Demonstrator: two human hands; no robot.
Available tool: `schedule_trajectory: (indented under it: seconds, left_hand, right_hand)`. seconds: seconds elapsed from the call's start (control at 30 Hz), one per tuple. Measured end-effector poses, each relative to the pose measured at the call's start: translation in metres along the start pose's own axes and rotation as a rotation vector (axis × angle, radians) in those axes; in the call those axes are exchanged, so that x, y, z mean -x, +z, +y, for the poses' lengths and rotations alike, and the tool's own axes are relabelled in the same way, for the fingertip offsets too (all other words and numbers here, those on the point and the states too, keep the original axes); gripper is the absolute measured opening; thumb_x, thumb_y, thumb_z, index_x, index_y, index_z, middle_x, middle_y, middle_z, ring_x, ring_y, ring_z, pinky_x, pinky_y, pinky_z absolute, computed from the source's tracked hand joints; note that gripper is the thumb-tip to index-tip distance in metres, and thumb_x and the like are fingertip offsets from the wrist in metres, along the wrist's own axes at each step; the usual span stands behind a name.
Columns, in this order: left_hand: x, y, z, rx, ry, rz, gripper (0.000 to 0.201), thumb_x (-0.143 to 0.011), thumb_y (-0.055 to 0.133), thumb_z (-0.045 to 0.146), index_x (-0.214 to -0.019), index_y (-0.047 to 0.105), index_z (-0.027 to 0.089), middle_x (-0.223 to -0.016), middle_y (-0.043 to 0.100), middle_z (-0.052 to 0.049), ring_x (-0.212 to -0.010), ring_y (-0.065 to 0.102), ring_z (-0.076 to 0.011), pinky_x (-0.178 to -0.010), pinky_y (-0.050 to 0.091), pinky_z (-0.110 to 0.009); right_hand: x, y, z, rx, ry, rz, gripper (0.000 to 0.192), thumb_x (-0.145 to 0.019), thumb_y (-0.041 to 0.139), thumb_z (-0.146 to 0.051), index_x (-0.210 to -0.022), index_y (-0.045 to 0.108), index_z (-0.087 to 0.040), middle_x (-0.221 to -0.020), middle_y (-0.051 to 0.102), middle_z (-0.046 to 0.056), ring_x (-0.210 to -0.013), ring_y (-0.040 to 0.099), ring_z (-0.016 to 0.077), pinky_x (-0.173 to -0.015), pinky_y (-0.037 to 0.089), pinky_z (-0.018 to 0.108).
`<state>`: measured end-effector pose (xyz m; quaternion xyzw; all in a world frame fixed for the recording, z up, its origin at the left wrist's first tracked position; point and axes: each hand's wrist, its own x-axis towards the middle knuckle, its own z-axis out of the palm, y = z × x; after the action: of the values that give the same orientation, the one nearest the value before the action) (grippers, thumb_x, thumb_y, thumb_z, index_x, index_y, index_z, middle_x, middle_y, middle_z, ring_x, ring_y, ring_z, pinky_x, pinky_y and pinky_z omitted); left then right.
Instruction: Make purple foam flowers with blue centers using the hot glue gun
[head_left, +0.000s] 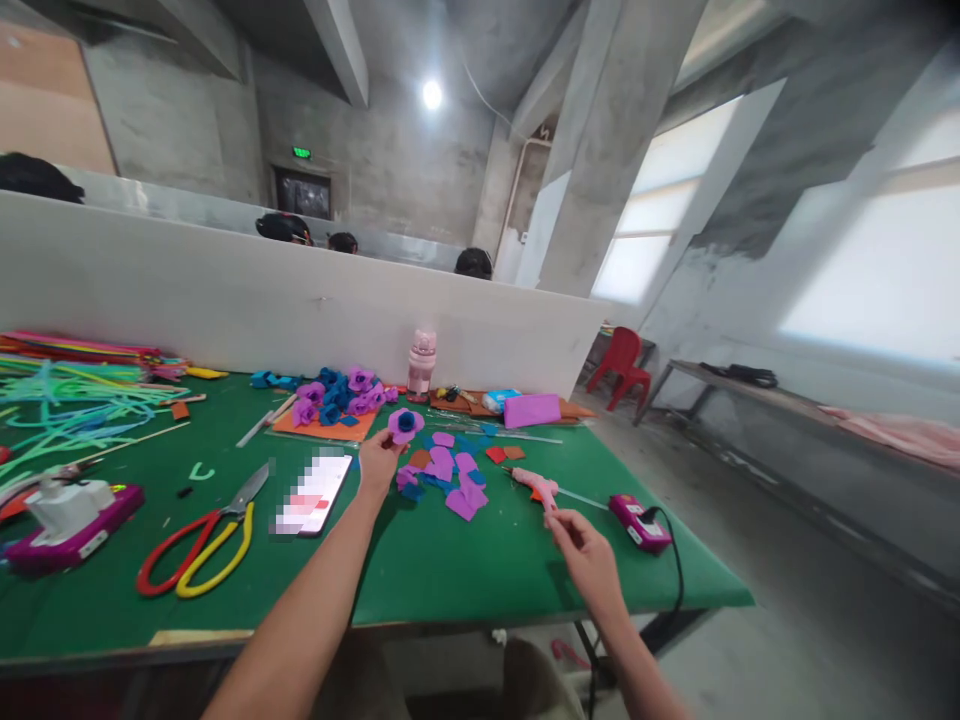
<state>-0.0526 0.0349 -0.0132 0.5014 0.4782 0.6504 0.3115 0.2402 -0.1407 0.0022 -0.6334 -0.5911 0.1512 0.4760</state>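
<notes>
My left hand [379, 462] pinches a paper flower [406, 427] with purple outer petals and a dark blue centre, held up over the table. Below and to its right lie loose paper petals [442, 464] in purple, blue and brown. At the right, my right hand [589, 552] has its fingertips closed at the lower end of the handle of a pink hot glue gun [537, 486]. A clear glue stick [583, 498] sticks out of the gun's back, and its nozzle points left toward the petals.
On the green table [442, 580] lie scissors [217, 535], a phone [319, 495], finished flowers [341, 395] and pipe cleaners [82, 390]. A pink bottle [422, 365] stands against the white partition [225, 285]. Purple power strips [640, 524] sit at both sides. Heads show beyond the partition.
</notes>
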Motion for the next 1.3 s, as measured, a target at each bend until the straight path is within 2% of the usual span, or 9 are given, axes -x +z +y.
schedule_trajectory:
  seconds: [0.1, 0.23, 0.43, 0.53, 0.8, 0.93, 1.03, 1.17, 1.3]
  left_hand:
    - [-0.001, 0.002, -0.004, -0.001, 0.092, 0.011, 0.017, -0.059, 0.062, 0.025, -0.073, 0.066, 0.016, -0.063, 0.06, 0.001, -0.064, 0.057, -0.0137, -0.061, 0.046, -0.023]
    - [-0.003, 0.002, -0.006, -0.015, 0.218, 0.037, 0.013, -0.059, 0.056, 0.019, -0.068, 0.065, 0.016, -0.071, 0.06, 0.0, -0.069, 0.056, -0.0131, -0.067, 0.046, -0.023]
    - [0.0, 0.003, 0.002, -0.088, 0.077, 0.004, 0.019, -0.061, 0.062, 0.029, -0.074, 0.066, 0.016, -0.06, 0.061, 0.0, -0.058, 0.058, -0.0146, -0.059, 0.047, -0.025]
    - [0.002, 0.005, 0.004, -0.064, 0.048, 0.002, 0.02, -0.061, 0.063, 0.031, -0.074, 0.065, 0.015, -0.057, 0.06, 0.001, -0.054, 0.057, -0.0136, -0.057, 0.047, -0.024]
    - [0.004, 0.004, 0.01, -0.146, 0.077, -0.007, 0.023, -0.064, 0.063, 0.035, -0.076, 0.066, 0.015, -0.058, 0.059, 0.001, -0.055, 0.055, -0.0125, -0.056, 0.044, -0.022]
    - [0.006, 0.005, 0.016, -0.165, 0.146, -0.025, 0.023, -0.067, 0.062, 0.037, -0.074, 0.065, 0.016, -0.068, 0.063, -0.001, -0.066, 0.057, -0.0144, -0.067, 0.046, -0.025]
    - [0.009, 0.008, 0.02, -0.08, 0.152, -0.123, 0.022, -0.069, 0.061, 0.037, -0.076, 0.063, 0.016, -0.068, 0.062, 0.0, -0.066, 0.058, -0.0131, -0.068, 0.045, -0.024]
    - [0.017, 0.014, 0.025, 0.124, 0.085, -0.321, 0.026, -0.074, 0.058, 0.039, -0.087, 0.058, 0.018, -0.065, 0.056, 0.003, -0.051, 0.051, -0.0082, -0.055, 0.043, -0.021]
    - [0.024, 0.019, 0.03, 0.163, 0.035, -0.418, 0.026, -0.074, 0.057, 0.04, -0.087, 0.056, 0.017, -0.055, 0.051, 0.005, -0.048, 0.045, -0.0074, -0.05, 0.038, -0.019]
  right_hand:
    - [0.007, -0.034, 0.016, 0.148, 0.037, 0.109, 0.038, -0.077, 0.048, -0.052, -0.072, 0.065, -0.018, -0.076, 0.066, 0.006, -0.074, 0.059, 0.0212, -0.071, 0.045, 0.03]
    - [0.016, -0.048, 0.024, 0.148, 0.009, 0.144, 0.038, -0.076, 0.05, -0.049, -0.094, 0.065, -0.019, -0.094, 0.067, 0.008, -0.083, 0.061, 0.021, -0.076, 0.046, 0.031]
    - [0.013, -0.008, 0.004, 0.089, 0.001, -0.003, 0.032, -0.08, 0.046, -0.045, -0.084, 0.066, -0.019, -0.084, 0.068, 0.005, -0.075, 0.061, 0.019, -0.07, 0.045, 0.028]
    - [-0.005, 0.021, -0.003, 0.066, -0.039, -0.013, 0.03, -0.08, 0.047, -0.042, -0.072, 0.064, -0.019, -0.073, 0.066, 0.003, -0.068, 0.058, 0.0175, -0.067, 0.043, 0.027]
    - [-0.054, 0.078, -0.004, 0.167, -0.125, -0.162, 0.02, -0.081, 0.047, -0.027, -0.07, 0.062, -0.019, -0.072, 0.065, 0.003, -0.068, 0.057, 0.0157, -0.063, 0.04, 0.026]
    - [-0.061, 0.093, -0.003, 0.446, -0.023, -0.233, 0.013, -0.079, 0.053, -0.028, -0.075, 0.062, -0.02, -0.078, 0.064, 0.005, -0.07, 0.057, 0.0167, -0.06, 0.036, 0.026]
    - [-0.063, 0.101, -0.002, 0.556, 0.008, -0.258, 0.011, -0.076, 0.058, -0.029, -0.079, 0.061, -0.019, -0.085, 0.062, 0.007, -0.07, 0.056, 0.0171, -0.06, 0.034, 0.026]
    - [-0.064, 0.103, 0.0, 0.523, 0.011, -0.268, 0.006, -0.076, 0.054, -0.022, -0.074, 0.059, -0.019, -0.081, 0.061, 0.004, -0.068, 0.055, 0.0143, -0.058, 0.032, 0.024]
    - [-0.062, 0.098, 0.0, 0.376, 0.056, -0.209, 0.006, -0.075, 0.051, -0.02, -0.071, 0.056, -0.019, -0.071, 0.061, 0.001, -0.063, 0.053, 0.0129, -0.057, 0.032, 0.023]
